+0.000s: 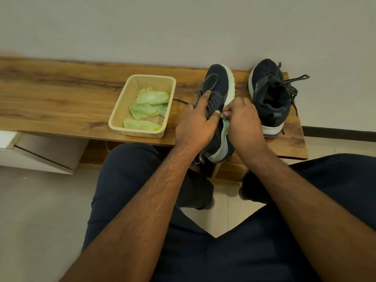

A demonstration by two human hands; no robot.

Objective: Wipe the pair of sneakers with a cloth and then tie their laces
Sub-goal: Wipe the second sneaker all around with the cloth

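Knees in dark trousers [130, 180] sit nearest. Left hand [195, 127] grips a tilted sneaker [218, 88] at the desk [61, 98] edge; right hand [242, 121] pinches a pale green cloth [224, 124] against its sole. Beyond stand a basket [126, 104] of cloths and the second sneaker [270, 94], laces loose.

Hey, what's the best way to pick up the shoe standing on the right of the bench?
Probably by the heel collar, coming from above. The right shoe stands upright on the bench with its opening facing up and its heel toward the person. Its loose laces spill to the right, so avoid that side.
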